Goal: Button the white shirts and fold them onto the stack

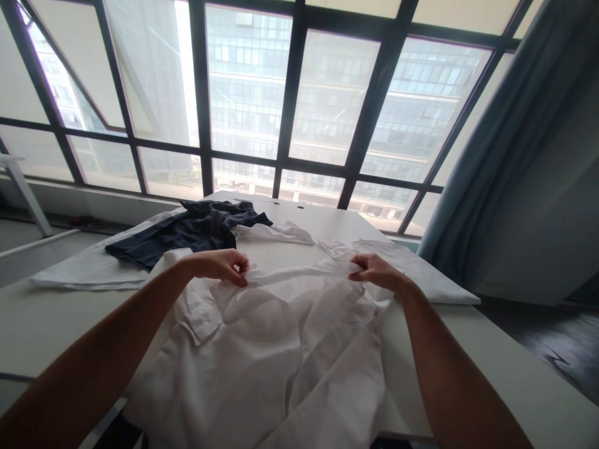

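Observation:
A crumpled white shirt [281,349] lies spread on the white table [491,368] in front of me, its lower part hanging over the near edge. My left hand [224,265] pinches the shirt's upper edge on the left. My right hand [374,272] pinches the same edge on the right, and the cloth between them is pulled into a taut band. A chest pocket shows just below my left hand.
A dark navy garment [196,231] lies bunched at the table's far left on a flat white cloth [79,271]. More white fabric [421,268] lies beyond my right hand. Large windows stand behind the table, and a blue-grey curtain [510,137] hangs at the right.

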